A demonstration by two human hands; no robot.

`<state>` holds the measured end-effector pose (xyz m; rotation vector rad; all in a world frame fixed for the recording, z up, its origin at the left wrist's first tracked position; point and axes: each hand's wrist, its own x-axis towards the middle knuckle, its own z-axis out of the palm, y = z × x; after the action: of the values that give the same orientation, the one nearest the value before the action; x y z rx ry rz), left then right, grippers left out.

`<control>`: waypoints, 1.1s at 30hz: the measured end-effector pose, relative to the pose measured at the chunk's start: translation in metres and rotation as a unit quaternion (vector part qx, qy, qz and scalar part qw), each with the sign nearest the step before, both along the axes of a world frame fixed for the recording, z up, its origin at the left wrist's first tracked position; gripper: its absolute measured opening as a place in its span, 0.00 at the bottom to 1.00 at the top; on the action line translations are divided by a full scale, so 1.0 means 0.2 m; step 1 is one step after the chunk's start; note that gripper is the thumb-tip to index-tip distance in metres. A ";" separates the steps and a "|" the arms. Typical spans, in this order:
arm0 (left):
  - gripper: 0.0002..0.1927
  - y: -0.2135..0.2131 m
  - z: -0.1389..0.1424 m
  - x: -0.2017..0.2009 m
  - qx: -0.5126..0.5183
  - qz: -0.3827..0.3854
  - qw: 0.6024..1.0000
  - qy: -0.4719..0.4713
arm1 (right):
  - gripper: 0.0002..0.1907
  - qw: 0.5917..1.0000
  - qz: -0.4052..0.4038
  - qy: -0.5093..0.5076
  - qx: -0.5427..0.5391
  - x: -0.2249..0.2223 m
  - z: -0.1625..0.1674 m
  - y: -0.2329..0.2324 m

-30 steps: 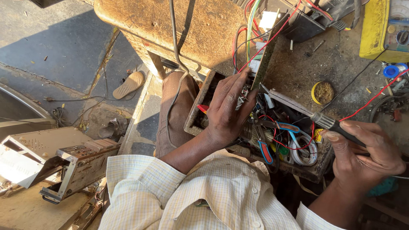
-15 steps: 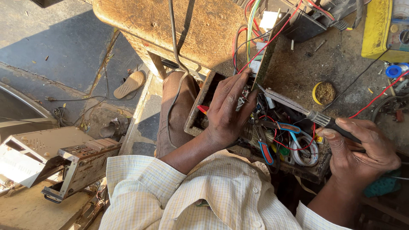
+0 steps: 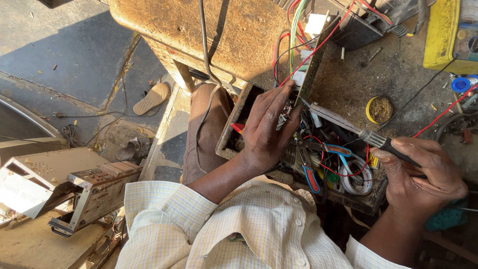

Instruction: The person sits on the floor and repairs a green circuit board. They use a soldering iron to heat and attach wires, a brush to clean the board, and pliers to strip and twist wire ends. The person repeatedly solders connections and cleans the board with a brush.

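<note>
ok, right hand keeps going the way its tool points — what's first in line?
Likely the upright circuit board: the right hand aims its soldering iron up-left at the board's lower edge. Depth unclear.

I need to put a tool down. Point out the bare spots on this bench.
Bare wood lies left of the upright circuit board, and a dusty patch sits between that board and the yellow tin. The open drawer between the left hand and right hand is crammed with tools and wires.
</note>
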<state>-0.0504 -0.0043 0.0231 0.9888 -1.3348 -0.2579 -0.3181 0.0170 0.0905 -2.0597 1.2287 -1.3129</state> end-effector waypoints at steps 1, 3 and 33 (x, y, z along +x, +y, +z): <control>0.32 0.00 0.00 0.00 0.001 0.002 1.000 0.002 | 0.12 1.000 0.006 0.004 -0.005 0.00 0.00 0.00; 0.32 0.00 0.00 -0.01 0.001 0.004 1.000 0.007 | 0.11 1.000 0.013 0.005 -0.009 -0.02 -0.01 0.00; 0.30 0.00 0.01 -0.01 -0.012 0.023 1.000 0.009 | 0.10 1.000 -0.004 -0.012 -0.008 0.01 -0.01 0.01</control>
<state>-0.0528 -0.0043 0.0245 0.9939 -1.2937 -0.2154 -0.3159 0.0198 0.0888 -2.0467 1.2223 -1.3509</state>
